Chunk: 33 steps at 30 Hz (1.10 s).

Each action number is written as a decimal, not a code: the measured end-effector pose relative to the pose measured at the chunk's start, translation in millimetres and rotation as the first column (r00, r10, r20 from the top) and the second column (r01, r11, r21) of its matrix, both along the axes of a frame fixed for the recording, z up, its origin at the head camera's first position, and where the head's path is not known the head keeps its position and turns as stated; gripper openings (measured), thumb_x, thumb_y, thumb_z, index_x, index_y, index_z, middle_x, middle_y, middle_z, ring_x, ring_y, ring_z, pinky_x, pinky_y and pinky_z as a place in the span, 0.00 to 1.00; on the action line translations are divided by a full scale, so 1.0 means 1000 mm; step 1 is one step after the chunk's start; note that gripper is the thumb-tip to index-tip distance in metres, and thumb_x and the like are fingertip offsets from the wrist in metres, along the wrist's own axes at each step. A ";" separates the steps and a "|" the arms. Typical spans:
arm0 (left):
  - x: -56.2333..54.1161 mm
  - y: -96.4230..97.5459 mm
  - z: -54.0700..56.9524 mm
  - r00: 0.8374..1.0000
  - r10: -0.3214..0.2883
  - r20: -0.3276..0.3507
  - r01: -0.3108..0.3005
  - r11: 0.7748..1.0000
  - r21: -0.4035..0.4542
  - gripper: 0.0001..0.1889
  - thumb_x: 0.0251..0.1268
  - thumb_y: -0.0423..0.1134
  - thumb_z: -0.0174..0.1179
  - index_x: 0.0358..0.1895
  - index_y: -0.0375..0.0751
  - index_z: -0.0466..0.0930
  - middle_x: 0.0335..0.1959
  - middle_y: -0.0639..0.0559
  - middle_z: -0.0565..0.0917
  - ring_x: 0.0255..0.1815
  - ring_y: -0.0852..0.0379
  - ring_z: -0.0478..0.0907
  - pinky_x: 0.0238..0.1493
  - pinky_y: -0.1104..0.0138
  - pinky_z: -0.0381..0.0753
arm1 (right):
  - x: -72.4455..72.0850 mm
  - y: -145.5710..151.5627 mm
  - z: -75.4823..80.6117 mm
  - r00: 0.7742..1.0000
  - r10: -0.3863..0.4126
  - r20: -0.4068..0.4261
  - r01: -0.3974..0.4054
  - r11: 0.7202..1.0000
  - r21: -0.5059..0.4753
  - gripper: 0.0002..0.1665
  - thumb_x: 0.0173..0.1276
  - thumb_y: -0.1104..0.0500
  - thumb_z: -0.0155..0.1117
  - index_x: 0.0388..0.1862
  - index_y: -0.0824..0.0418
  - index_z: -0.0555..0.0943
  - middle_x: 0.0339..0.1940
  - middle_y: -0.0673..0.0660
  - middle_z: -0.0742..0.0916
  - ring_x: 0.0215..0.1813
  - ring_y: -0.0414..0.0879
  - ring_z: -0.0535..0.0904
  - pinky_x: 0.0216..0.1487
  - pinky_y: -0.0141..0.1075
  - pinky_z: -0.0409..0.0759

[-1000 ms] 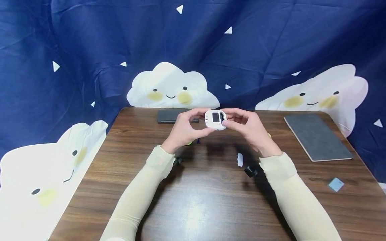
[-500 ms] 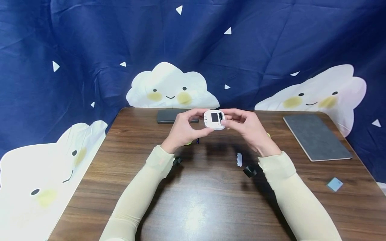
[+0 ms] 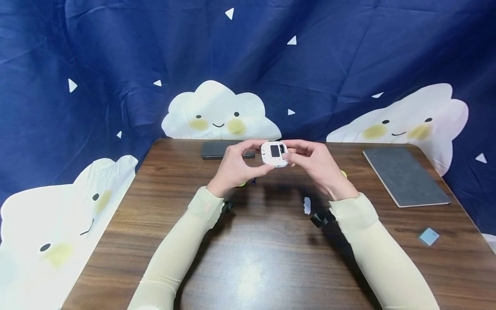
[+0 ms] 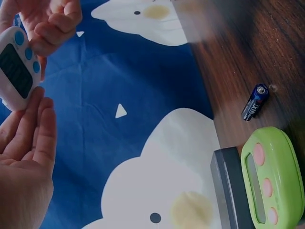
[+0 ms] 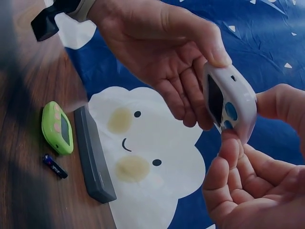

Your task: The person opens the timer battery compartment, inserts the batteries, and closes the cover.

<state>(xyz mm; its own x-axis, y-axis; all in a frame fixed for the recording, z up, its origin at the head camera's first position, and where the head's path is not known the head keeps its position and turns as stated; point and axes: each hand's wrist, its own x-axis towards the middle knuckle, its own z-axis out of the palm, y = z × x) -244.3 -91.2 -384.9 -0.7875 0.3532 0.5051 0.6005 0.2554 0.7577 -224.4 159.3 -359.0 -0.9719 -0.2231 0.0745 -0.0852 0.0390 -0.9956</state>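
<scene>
A white digital timer (image 3: 266,157) with blue buttons is held up over the far part of the table, its back toward the head camera. That back shows a dark square and a dark open battery slot (image 3: 282,148). My left hand (image 3: 240,167) grips the timer's left side between thumb and fingers. From the other side my right hand (image 3: 325,170) pinches it, the thumb (image 3: 290,157) at the slot's lower end. In the left wrist view, the screen and blue buttons of the timer (image 4: 20,67) face that camera. Below, a small white cover piece (image 3: 307,206) lies on the table.
On the wooden table (image 3: 248,245) a blue battery (image 4: 255,102) lies beside a green timer (image 4: 281,176). A dark flat box (image 3: 217,150) sits at the back edge. To the right are a grey notebook (image 3: 407,176) and a light-blue square block (image 3: 429,237).
The timer and both hands have shifted very slightly left in the head view. My right thumb stays at the slot, and the grips look the same.
</scene>
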 end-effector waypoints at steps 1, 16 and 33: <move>0.000 0.000 0.000 1.000 0.002 -0.004 -0.002 1.000 -0.002 0.30 0.56 0.38 0.87 0.64 0.40 0.90 0.54 0.47 0.95 0.51 0.54 0.92 0.61 0.59 0.91 | 0.000 0.000 0.000 1.000 0.002 0.003 -0.002 1.000 0.001 0.26 0.76 0.68 0.70 0.70 0.74 0.83 0.42 0.43 0.95 0.43 0.36 0.88 0.43 0.27 0.87; -0.001 -0.002 0.002 1.000 -0.009 0.013 0.008 1.000 0.030 0.30 0.56 0.38 0.86 0.64 0.42 0.90 0.54 0.49 0.95 0.51 0.55 0.91 0.60 0.61 0.91 | 0.010 0.032 -0.005 1.000 -0.028 0.001 0.027 0.970 0.240 0.25 0.83 0.54 0.70 0.72 0.64 0.85 0.45 0.41 0.93 0.48 0.38 0.87 0.54 0.26 0.86; -0.001 -0.001 0.001 0.999 -0.012 0.039 0.010 0.999 0.051 0.30 0.57 0.38 0.86 0.64 0.41 0.89 0.53 0.48 0.95 0.51 0.54 0.90 0.64 0.50 0.91 | 0.039 0.080 -0.088 0.989 0.127 0.074 -0.146 0.794 0.590 0.37 0.62 0.58 0.88 0.67 0.70 0.84 0.54 0.61 0.87 0.52 0.48 0.81 0.49 0.28 0.80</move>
